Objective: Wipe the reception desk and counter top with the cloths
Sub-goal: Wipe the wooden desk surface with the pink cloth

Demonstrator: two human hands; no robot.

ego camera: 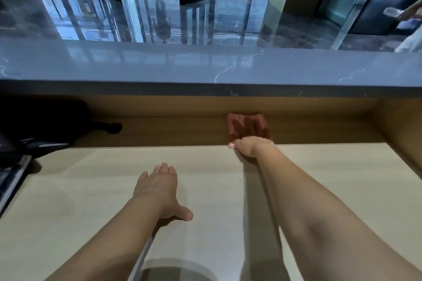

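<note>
A reddish-brown cloth (235,121) lies under my right hand (250,141) on the shaded back strip of the desk, below the grey marble counter top (182,66). The fingers press flat on the cloth and hide much of it. My left hand (159,191) rests palm-down with fingers spread on the pale beige desk surface (91,189), holding nothing. Only one cloth is visible.
Black equipment (43,121) with cables sits at the far left of the desk, and a dark keyboard-like edge (11,180) lies below it. Beyond the counter is a glossy lobby floor with glass doors. A person stands at the far right (408,27).
</note>
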